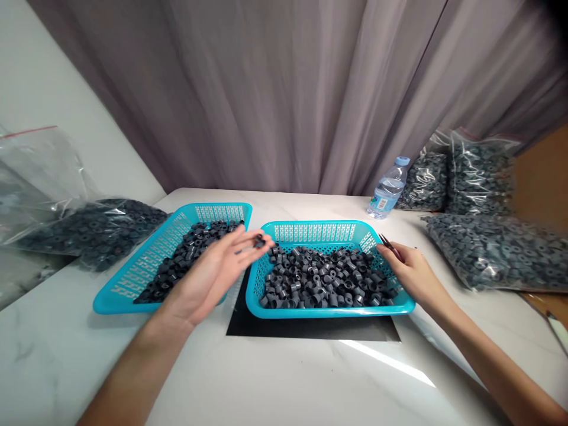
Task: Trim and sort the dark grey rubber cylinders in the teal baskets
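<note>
One part (260, 240) occupies left grip (261, 241), tweezers (387, 241) right grip (402, 259), flanking the right basket (331, 312): apparent check, next likely requiring release.

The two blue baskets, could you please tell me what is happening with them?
A person's left hand holds at least one small dark part near the left end of the right basket. The right hand grips dark tweezers by that basket's other end. Both it and the left basket contain many similar parts.
</note>
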Motion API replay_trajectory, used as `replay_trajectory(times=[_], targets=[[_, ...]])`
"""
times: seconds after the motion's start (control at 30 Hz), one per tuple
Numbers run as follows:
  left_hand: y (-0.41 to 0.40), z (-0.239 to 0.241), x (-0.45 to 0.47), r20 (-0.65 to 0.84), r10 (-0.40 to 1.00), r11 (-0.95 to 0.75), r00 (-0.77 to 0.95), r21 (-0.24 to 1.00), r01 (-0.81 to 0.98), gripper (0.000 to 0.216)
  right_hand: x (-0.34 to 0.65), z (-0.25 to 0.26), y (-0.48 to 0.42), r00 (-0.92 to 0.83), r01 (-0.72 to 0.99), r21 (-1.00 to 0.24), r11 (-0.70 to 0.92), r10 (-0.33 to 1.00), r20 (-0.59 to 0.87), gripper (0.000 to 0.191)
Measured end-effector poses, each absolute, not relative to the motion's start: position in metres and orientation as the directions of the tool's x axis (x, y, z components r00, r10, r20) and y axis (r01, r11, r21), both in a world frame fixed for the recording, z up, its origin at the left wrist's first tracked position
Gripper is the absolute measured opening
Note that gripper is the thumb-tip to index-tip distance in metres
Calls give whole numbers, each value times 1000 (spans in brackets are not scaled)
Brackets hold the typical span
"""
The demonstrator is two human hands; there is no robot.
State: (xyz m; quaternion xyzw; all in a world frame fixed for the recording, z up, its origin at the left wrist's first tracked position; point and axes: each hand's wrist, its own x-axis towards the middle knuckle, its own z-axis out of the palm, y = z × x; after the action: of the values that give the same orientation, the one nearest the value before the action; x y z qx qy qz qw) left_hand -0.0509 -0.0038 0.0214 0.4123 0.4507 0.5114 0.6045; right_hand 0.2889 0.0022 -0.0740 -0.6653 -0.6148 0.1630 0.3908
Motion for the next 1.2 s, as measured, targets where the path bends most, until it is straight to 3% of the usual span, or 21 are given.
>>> replay_trajectory(times=[0.07, 0.13, 0.2, 0.27, 0.37, 0.47, 0.53, 0.63, 1.07, 1.2], targets=[[9, 20, -73, 36, 990, -42, -140, 998, -38, 22, 289, -74, 2, 186, 691, -719, 70, 944, 271, 49], [22, 16, -97, 210, 935, -121, -285, 946, 301, 28, 289, -74, 2, 188, 697, -714, 66, 944, 271, 49], [30, 14, -115, 375, 882, -130, -285, 776, 618, 29, 289, -74, 2, 195, 705, -707, 52, 944, 265, 49], [31, 15, -120, 463, 864, -168, -200, 638, 751, 25, 289, -74, 2, 200, 712, -701, 38, 946, 254, 49], [22, 18, -103, 437, 898, -335, 53, 602, 725, 21, 288, -74, 2, 195, 712, -701, 36, 949, 247, 49], [10, 15, -74, 241, 883, -461, 402, 605, 650, 20, 287, -74, 2, 199, 705, -707, 46, 945, 259, 49], [5, 9, -58, 152, 853, -488, 500, 572, 659, 22, 287, -75, 3, 200, 703, -710, 52, 943, 267, 49], [1, 3, -43, 152, 846, -512, 511, 499, 699, 23, 288, -75, 3, 192, 701, -711, 62, 943, 271, 49], [2, -5, -36, 129, 843, -506, 523, 522, 687, 16, 289, -72, 2, 197, 697, -717, 8, 959, 203, 48], [3, -3, -36, 143, 833, -536, 535, 448, 715, 23, 288, -72, 2, 208, 698, -716, 6, 955, 210, 49]])
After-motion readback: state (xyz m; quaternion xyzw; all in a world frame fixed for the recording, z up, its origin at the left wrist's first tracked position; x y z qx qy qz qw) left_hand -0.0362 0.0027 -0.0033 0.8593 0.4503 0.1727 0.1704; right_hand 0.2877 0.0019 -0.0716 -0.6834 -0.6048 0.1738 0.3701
